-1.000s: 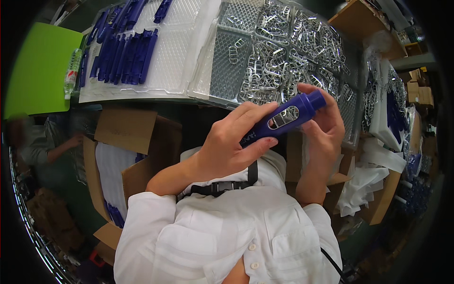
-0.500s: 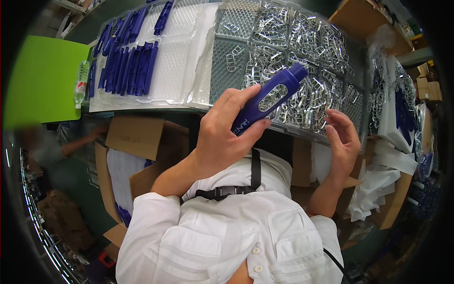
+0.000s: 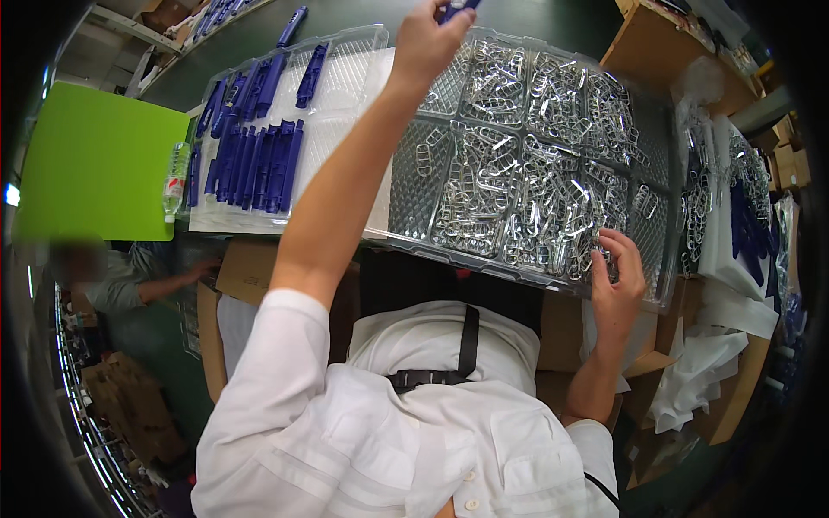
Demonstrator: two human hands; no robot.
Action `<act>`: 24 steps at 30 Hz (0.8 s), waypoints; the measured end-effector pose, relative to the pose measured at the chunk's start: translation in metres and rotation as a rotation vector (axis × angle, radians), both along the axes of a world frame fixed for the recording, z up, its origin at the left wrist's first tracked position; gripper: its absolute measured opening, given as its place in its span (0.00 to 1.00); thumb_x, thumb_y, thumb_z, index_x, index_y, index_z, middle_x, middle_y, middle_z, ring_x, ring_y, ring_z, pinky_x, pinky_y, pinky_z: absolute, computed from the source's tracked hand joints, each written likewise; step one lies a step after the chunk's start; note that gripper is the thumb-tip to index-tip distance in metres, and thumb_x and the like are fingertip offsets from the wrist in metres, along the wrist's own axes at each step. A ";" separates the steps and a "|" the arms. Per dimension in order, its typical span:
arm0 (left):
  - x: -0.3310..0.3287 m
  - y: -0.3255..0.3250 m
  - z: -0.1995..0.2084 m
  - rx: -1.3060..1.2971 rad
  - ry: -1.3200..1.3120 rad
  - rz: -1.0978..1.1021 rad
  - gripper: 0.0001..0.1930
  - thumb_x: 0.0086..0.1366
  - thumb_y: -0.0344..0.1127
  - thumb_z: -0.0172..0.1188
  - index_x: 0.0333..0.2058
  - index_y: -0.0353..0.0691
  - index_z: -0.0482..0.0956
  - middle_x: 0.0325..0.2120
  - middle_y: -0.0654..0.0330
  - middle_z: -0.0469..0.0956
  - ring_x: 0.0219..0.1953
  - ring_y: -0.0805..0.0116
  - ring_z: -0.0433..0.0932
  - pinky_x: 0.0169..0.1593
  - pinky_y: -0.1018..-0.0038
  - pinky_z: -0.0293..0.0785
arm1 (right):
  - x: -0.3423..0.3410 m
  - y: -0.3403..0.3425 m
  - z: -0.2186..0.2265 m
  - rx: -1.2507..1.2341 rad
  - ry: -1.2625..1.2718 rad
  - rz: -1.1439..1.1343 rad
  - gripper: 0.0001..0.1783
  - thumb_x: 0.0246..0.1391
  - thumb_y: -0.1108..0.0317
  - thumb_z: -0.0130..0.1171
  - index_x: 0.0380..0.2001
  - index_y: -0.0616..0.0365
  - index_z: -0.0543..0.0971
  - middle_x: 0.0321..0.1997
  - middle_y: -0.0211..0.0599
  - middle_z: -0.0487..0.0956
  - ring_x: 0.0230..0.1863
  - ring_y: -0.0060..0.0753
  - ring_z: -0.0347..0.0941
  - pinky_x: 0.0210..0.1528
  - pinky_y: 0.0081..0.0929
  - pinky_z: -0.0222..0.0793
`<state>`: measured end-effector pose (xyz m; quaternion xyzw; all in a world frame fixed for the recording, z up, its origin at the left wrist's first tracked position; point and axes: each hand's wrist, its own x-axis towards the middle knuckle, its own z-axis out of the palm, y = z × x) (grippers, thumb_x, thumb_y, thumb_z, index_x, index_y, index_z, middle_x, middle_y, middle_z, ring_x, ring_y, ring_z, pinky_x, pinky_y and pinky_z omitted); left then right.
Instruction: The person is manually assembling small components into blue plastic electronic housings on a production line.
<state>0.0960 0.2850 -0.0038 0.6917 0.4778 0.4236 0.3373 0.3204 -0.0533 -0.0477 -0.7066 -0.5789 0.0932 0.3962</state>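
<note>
My left hand (image 3: 429, 39) is stretched to the far side, its fingers closed around a dark blue plastic casing (image 3: 460, 7) that is partly cut off by the top edge. At the near right, my right hand (image 3: 620, 272) is half curled over the rim of a clear compartment tray (image 3: 518, 274). Its thumb and fingers are slightly apart, the tips beside the small oval metal frames (image 3: 553, 203) heaped in that tray. Left of my forearm, several dark blue half-shell casings (image 3: 259, 168) lie in rows on another clear tray (image 3: 332, 116).
A bright green board (image 3: 95, 164) stands at the left beside a clear plastic bottle (image 3: 175, 181). Open cardboard boxes (image 3: 246, 268) sit below the bench edge. Crumpled white paper (image 3: 691, 380) is at the right. Another person's arm (image 3: 168, 283) shows at the left.
My left hand has carried the blue casing from in front of me up to the far side. My right hand has come closer to the metal frames, while the whole view has shifted.
</note>
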 end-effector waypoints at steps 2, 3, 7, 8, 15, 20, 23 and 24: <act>0.007 0.063 0.006 -0.359 -0.069 -0.027 0.33 0.72 0.58 0.58 0.61 0.33 0.75 0.56 0.37 0.78 0.60 0.47 0.77 0.64 0.61 0.71 | 0.001 -0.004 -0.001 -0.002 -0.041 -0.032 0.12 0.55 0.80 0.65 0.43 0.63 0.81 0.51 0.42 0.83 0.53 0.47 0.79 0.56 0.39 0.75; -0.049 0.126 -0.018 -0.323 -0.081 0.059 0.33 0.72 0.58 0.58 0.61 0.33 0.75 0.56 0.37 0.78 0.60 0.47 0.77 0.64 0.61 0.71 | -0.004 0.007 0.005 0.033 -0.038 0.055 0.12 0.55 0.80 0.65 0.43 0.63 0.81 0.51 0.42 0.83 0.53 0.47 0.79 0.56 0.39 0.75; -0.132 0.146 -0.019 0.382 0.105 0.258 0.37 0.73 0.58 0.54 0.68 0.34 0.67 0.61 0.35 0.73 0.69 0.38 0.66 0.71 0.61 0.62 | 0.001 0.005 -0.005 0.057 -0.171 0.020 0.14 0.55 0.80 0.66 0.46 0.62 0.81 0.52 0.42 0.83 0.53 0.49 0.79 0.56 0.40 0.75; -0.093 0.085 0.023 0.032 0.178 0.195 0.38 0.72 0.58 0.55 0.71 0.39 0.63 0.62 0.38 0.74 0.69 0.43 0.67 0.71 0.65 0.60 | 0.005 -0.013 -0.009 0.030 -0.216 -0.053 0.15 0.55 0.79 0.66 0.47 0.62 0.82 0.52 0.41 0.83 0.53 0.49 0.78 0.56 0.41 0.75; -0.410 -0.123 0.016 0.369 0.451 0.557 0.24 0.73 0.33 0.59 0.66 0.39 0.71 0.63 0.56 0.74 0.61 0.61 0.76 0.63 0.65 0.69 | 0.000 0.001 -0.005 0.017 -0.480 0.131 0.18 0.55 0.75 0.68 0.50 0.59 0.83 0.56 0.36 0.82 0.55 0.47 0.77 0.55 0.40 0.74; -0.609 -0.346 -0.022 0.236 0.713 0.968 0.16 0.73 0.29 0.57 0.57 0.36 0.78 0.52 0.56 0.80 0.48 0.65 0.81 0.51 0.69 0.78 | 0.001 0.009 -0.005 -0.050 -0.590 0.120 0.17 0.57 0.73 0.67 0.50 0.57 0.83 0.56 0.37 0.81 0.53 0.45 0.78 0.54 0.38 0.75; -0.661 -0.497 -0.076 0.014 0.888 1.146 0.13 0.71 0.28 0.58 0.52 0.35 0.80 0.47 0.55 0.81 0.46 0.67 0.81 0.50 0.70 0.78 | 0.010 0.015 -0.012 -0.064 -0.612 0.172 0.19 0.57 0.74 0.66 0.53 0.57 0.82 0.53 0.39 0.81 0.50 0.46 0.79 0.52 0.38 0.77; -0.667 -0.556 -0.094 -0.172 0.846 1.183 0.13 0.70 0.29 0.59 0.51 0.35 0.80 0.47 0.54 0.82 0.46 0.66 0.81 0.50 0.70 0.78 | 0.014 0.022 -0.014 -0.057 -0.607 0.206 0.19 0.57 0.74 0.66 0.53 0.57 0.82 0.53 0.39 0.81 0.50 0.46 0.79 0.52 0.38 0.77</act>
